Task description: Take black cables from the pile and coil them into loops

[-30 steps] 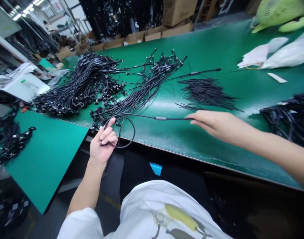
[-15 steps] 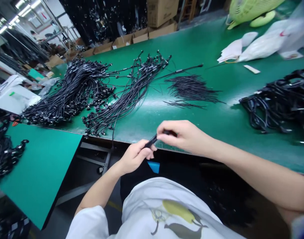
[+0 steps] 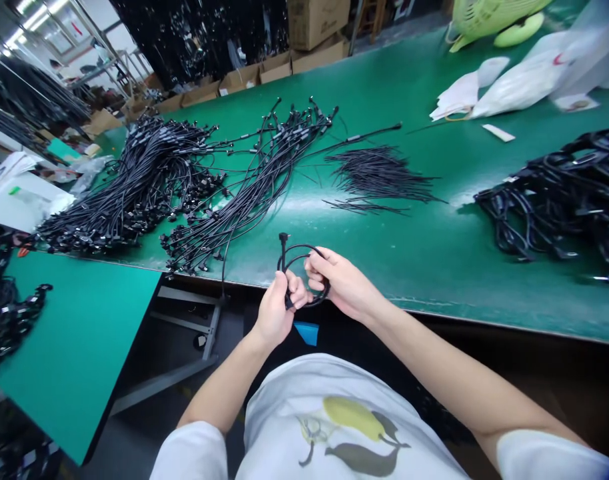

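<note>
The cable (image 3: 299,249) is wound into a small loop, held in the air just over the near table (image 3: 434,267) edge, btwn both hands. L hand (image 3: 277,313) grip pinches the loop's lower left, w/ plug end (image 3: 283,237) sticking up. R hand (image 3: 342,285) grip is closed on the loop's right side. Looks like the coiling step, nearly done. Next move calls for holding the loop tight so it can't spring open. Loose cable pile (image 3: 234,190) and thin ties (image 3: 379,177) lie further back.

shirt (image 3: 344,427): white, short sleeves | print: yellow and grey shapes | forearms: bare
</note>
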{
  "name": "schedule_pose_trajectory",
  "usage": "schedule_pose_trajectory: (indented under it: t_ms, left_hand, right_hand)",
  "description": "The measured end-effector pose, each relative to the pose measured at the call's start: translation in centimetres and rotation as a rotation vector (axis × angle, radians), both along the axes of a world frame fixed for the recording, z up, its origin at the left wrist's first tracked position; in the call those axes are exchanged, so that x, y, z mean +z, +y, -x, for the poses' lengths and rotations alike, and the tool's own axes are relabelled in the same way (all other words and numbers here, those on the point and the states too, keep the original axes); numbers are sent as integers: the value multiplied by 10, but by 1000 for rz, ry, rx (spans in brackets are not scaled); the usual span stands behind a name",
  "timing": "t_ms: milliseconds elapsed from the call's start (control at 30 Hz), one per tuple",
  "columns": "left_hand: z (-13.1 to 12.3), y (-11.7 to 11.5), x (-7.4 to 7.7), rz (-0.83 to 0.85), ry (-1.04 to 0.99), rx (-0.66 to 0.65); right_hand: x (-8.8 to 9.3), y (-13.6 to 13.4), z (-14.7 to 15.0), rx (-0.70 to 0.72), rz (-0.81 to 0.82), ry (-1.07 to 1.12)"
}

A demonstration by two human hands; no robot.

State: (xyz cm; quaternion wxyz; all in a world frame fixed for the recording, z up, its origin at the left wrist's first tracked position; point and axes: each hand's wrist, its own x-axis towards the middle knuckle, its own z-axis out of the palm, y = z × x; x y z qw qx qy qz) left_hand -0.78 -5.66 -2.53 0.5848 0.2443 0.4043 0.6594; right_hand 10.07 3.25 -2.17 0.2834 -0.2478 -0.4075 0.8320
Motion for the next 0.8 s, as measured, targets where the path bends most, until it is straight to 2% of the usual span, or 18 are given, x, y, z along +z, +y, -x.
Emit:
schedule_pose_trajectory:
  t_ms: [67, 167, 233, 400, 467, 533, 600, 667, 800]
  left_hand:
    - [5, -3, 1, 11, 66, -19]
    - [11, -8, -2, 10, 178, -72]
    - [11, -11, -5, -6, 261, -93]
    - [9, -12, -8, 7, 538, -47]
    - [9, -10, -4, 11, 647, -94]
    - [10, -9, 0, 1, 726, -203]
    - [11, -8, 2, -6, 770, -307]
    - [10, -8, 0, -6, 769, -351]
    - [6, -9, -6, -61, 702, -303]
  right_hand:
    - [6, 7, -7, 80, 156, 57]
    - [14, 11, -11, 46, 265, 87]
    - [17, 8, -8, -28, 224, 63]
    - [25, -11, 2, -168, -29, 49]
    - [25, -16, 2, -187, -103, 52]
    - [23, -16, 2, -213, -160, 37]
    - [20, -14, 3, -235, -144, 17]
    - [18, -11, 4, -221, -70, 37]
    - [23, -7, 5, -129, -45, 143]
